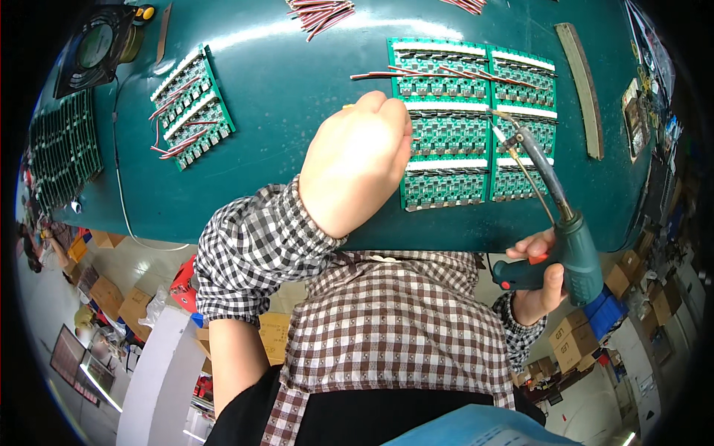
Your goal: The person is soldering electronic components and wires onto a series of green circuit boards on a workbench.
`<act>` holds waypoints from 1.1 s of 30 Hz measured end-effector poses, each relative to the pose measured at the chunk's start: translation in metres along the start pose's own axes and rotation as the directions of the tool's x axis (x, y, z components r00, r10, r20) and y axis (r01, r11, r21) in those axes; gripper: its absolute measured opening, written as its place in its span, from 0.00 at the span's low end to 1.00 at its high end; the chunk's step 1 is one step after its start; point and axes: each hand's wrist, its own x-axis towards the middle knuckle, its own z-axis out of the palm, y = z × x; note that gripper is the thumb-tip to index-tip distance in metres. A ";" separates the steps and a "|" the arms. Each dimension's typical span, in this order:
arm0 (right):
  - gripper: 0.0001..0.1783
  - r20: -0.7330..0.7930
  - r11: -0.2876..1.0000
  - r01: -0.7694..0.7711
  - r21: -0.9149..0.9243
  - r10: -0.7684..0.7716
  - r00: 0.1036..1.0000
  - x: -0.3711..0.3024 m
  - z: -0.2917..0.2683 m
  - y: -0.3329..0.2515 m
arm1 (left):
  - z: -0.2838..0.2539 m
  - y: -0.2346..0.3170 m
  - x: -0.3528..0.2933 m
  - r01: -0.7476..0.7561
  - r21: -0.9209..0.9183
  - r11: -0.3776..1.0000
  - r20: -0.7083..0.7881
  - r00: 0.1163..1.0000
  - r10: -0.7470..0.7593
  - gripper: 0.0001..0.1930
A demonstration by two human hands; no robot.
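My right hand (547, 275) grips a green soldering gun (584, 253), with fingers around its handle by a red trigger. Its long bent tip and thin feed tube reach over the green circuit boards (446, 178), ending near a white connector strip (524, 111) between the two panels. Curled into a closed shape, my left hand (357, 160) hovers at the left panel's edge; its back hides whatever its fingers pinch. Red, black and white wires (468, 73) lie across the upper row of both panels.
A smaller board with wires (193, 111) lies at left, beyond it a stack of boards (67, 141) and a black fan (97, 48). Wire bundles (323, 15) lie at the far edge. To the right is a curved strip (581, 89). Cartons (573, 338) stand below the table.
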 end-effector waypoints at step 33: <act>0.26 0.160 0.969 -0.154 -0.192 0.186 0.970 -0.012 0.001 0.003 | 0.004 -0.004 0.004 0.114 -0.142 0.983 0.012 0.993 -0.114 0.04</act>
